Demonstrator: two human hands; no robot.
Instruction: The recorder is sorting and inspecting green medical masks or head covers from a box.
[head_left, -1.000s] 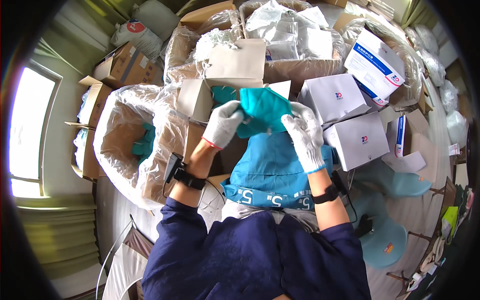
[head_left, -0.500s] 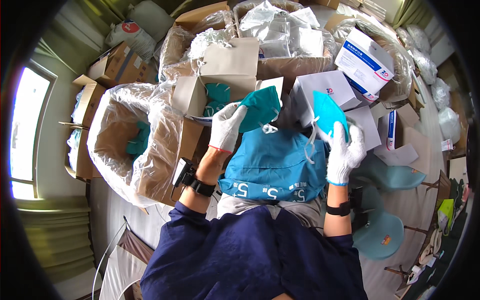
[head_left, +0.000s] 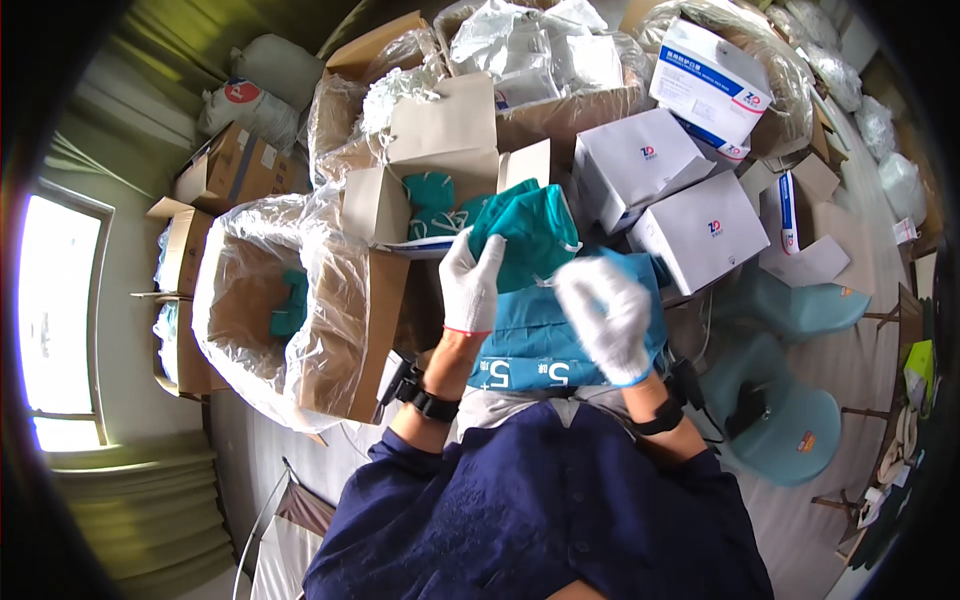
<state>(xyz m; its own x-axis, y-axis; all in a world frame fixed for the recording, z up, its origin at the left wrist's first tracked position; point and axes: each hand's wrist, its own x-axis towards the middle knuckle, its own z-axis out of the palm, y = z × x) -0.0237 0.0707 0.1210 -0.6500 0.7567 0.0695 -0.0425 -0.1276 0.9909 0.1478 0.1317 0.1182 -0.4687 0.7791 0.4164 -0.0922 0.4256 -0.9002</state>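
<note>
My left hand (head_left: 472,285), in a white knitted glove, pinches a bunch of teal folded face masks (head_left: 530,240) by their left edge. The masks stand above my lap, just right of an open carton (head_left: 370,205) holding more teal masks (head_left: 430,190) with white straps. My right hand (head_left: 605,315), gloved too, is blurred by motion to the lower right of the bunch. Its fingers look curled, but whether anything is in them cannot be made out. A blue cloth (head_left: 520,325) with white print covers my lap, below both hands.
A plastic-lined carton (head_left: 375,330) with a teal item inside stands at left. Two white boxes (head_left: 640,160) (head_left: 705,230) sit to the right, with another white-and-blue box (head_left: 710,80) behind. Lined cartons (head_left: 570,120) fill the back. Pale blue stools (head_left: 790,420) stand at right.
My right hand has moved left and toward me; the mask it held no longer shows in it. The bunch in my left hand looks fuller. The view has shifted, showing two white boxes fully.
</note>
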